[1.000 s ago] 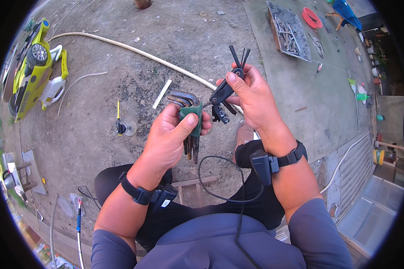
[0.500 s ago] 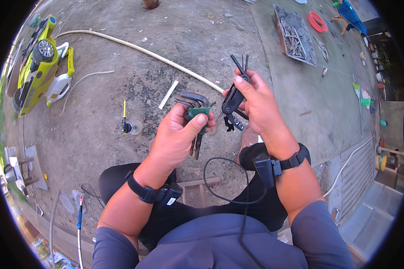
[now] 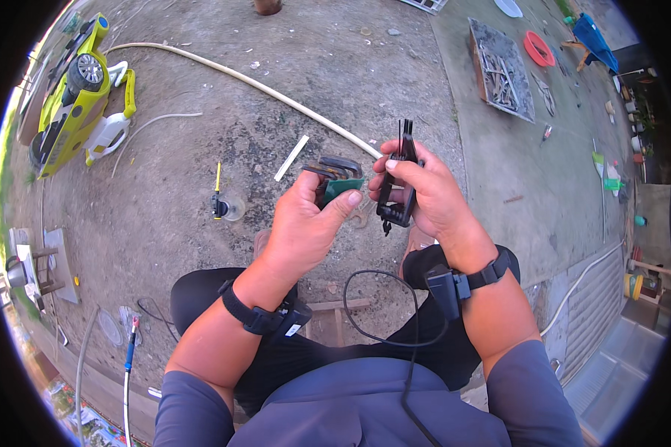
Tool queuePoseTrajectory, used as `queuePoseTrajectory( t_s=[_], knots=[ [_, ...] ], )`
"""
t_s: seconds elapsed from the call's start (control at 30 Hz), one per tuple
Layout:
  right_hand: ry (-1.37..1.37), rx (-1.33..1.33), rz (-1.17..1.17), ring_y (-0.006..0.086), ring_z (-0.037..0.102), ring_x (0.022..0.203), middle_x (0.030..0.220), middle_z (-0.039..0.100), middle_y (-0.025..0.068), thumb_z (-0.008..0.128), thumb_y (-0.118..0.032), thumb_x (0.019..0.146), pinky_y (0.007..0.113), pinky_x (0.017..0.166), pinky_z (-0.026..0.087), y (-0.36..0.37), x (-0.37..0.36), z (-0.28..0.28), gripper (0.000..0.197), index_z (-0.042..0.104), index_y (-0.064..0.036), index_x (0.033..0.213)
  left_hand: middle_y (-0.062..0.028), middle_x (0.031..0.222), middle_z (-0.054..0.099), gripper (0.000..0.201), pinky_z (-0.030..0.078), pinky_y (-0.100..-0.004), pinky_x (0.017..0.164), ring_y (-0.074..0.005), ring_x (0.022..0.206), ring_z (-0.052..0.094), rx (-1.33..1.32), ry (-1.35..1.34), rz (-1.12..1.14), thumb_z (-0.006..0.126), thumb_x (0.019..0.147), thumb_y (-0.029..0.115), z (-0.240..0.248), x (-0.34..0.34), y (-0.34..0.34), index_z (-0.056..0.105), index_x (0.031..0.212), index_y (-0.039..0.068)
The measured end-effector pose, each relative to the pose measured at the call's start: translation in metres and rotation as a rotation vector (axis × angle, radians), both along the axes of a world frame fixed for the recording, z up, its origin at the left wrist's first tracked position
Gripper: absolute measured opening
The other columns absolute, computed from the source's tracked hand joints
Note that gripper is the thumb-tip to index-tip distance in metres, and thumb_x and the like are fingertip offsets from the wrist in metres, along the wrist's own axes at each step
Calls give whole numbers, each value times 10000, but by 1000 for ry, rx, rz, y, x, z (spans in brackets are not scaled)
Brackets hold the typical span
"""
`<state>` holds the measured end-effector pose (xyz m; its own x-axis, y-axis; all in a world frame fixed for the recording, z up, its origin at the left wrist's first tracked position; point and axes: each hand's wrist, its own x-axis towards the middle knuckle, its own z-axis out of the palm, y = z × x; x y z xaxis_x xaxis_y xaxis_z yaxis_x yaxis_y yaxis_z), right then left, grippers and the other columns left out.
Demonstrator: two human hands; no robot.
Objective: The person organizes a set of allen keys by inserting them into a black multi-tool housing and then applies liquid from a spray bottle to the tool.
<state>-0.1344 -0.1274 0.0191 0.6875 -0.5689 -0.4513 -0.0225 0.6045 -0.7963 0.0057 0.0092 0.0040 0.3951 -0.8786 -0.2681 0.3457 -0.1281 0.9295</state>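
While left hand point(image 3: 308, 222) pinches the green holder point(image 3: 340, 191) (right hand point(image 3: 434, 192) grips black multi-tool point(image 3: 397, 217) beside it), slack pinch could spill hex keys point(image 3: 342, 163).

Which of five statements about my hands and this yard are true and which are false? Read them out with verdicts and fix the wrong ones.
1. Your left hand holds bent metal keys in a green holder. True.
2. Your right hand holds a black folding tool. True.
3. Your hands are pressed together. False: there is a gap between them.
4. A white strip lies on the ground beyond your left hand. True.
5. The yellow-green toy car is off to your right. False: it is off to your left.
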Motion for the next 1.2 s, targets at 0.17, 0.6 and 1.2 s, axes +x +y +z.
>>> queuePoseTrajectory(
  t_s=[0.17, 0.6, 1.2],
  knots=[
    [25, -62, 53, 191, 628, 971, 1088, 633, 101, 700, -139, 875, 355, 819, 526, 7, 4, 1, 353, 558, -24, 1177, -36, 997, 673, 280, 501, -241, 788, -81, 901, 616, -1, -128, -9, 708, 867, 82, 9, -2, 1, 584, 1111, 23],
    [-54, -244, 158, 210, 579, 1150, 1232, 608, 170, 814, -48, 713, 358, 995, 467, 11, 7, 6, 722, 468, 17, 1344, -71, 964, 654, 394, 519, -270, 747, -98, 882, 613, 118, -433, -56, 795, 755, 56, 22, -1, 1, 547, 1058, 17],
    [-77, -289, 223, 158, 610, 1063, 1171, 644, 113, 766, -16, 761, 301, 926, 495, 5, 1, 11, 568, 538, 11, 1280, -133, 872, 662, 490, 534, -317, 710, -220, 800, 677, 91, -512, 7, 848, 707, 165, 13, -1, 6, 512, 1037, 28]
  ],
)
